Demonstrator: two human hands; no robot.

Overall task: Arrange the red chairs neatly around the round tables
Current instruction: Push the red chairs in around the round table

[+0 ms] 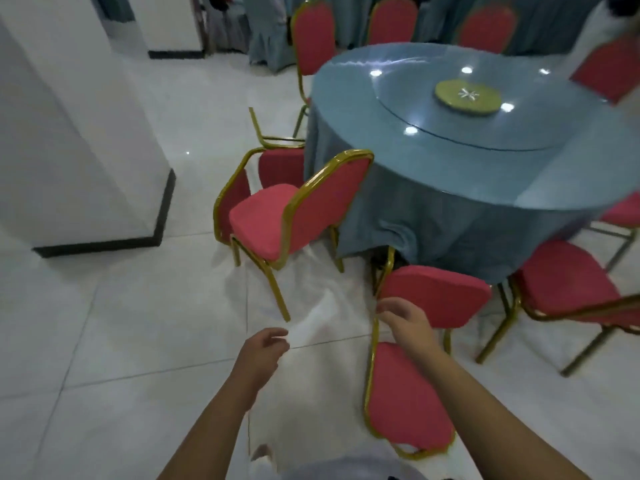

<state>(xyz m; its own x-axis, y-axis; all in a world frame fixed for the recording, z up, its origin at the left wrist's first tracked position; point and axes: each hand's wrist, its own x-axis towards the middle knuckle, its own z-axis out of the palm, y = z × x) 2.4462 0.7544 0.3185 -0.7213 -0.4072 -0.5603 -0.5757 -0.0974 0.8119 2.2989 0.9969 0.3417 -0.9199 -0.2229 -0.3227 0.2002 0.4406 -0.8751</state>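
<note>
Against the round bench (450,209), one red chair (273,220) stands back-first. The nearest chair (408,400) faces it, seat just beside its cloth. The left hand (265,351) hangs loose and empty. The right hand (405,327) meets that chair's frame, grip unclear. Best take both backrest corners and push straight.

Location type: banquet hall or restaurant dining room. Indicators: ahead of my right hand (403,323) stands a round table (346,84) draped in blue cloth and carrying a glass turntable (485,129). Red padded chairs (263,223) with gold metal frames are set around it, one just under my right hand and another ahead of my left hand (265,351). Further draped tables (270,39) with matching chairs stand well beyond both hands. White floor tiles (104,323) lie below them. A white pillar (69,133) rises left of my left hand.
</note>
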